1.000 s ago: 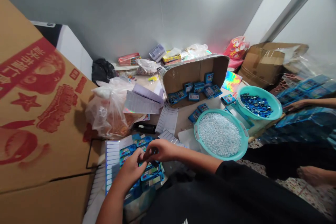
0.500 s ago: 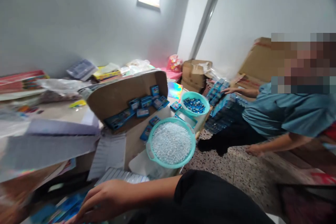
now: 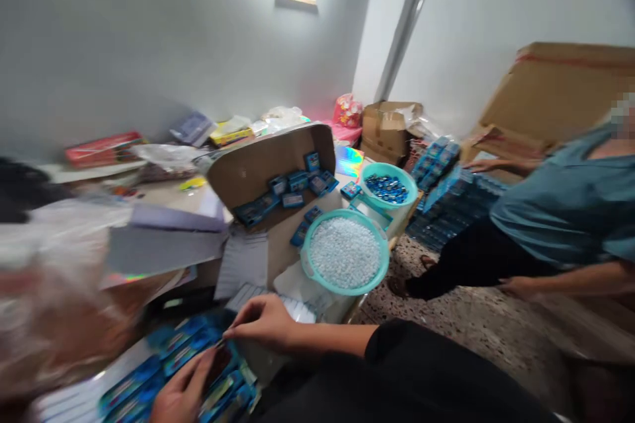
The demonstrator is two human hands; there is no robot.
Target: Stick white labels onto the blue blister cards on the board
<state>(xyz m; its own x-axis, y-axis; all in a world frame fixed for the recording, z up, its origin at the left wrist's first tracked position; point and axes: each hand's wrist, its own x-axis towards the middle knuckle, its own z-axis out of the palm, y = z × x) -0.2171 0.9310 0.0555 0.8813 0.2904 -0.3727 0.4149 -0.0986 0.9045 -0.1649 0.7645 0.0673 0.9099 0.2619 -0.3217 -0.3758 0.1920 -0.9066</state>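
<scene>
Both my hands are low in the head view over a pile of small blue packets [image 3: 183,344] stacked in front of me. My right hand [image 3: 262,322] has its fingers drawn together in a pinch at the packets' edge; what they grip is too small to name. My left hand [image 3: 182,391] lies on the packets with fingers partly stretched, touching a dark packet. Motion blur smears this corner. A teal basin of white pellets [image 3: 344,252] stands just beyond my right hand.
A tipped cardboard box [image 3: 258,168] holds more blue packets. Behind it a second teal basin [image 3: 387,188] holds dark blue pieces. Another person in a teal shirt [image 3: 565,205] sits at right, reaching to stacked blue packs [image 3: 441,192]. Paper sheets and plastic bags lie at left.
The view has swung right, then back down a little. My left hand has come back into view on the blue packets, and my right hand has curled into a pinch.
</scene>
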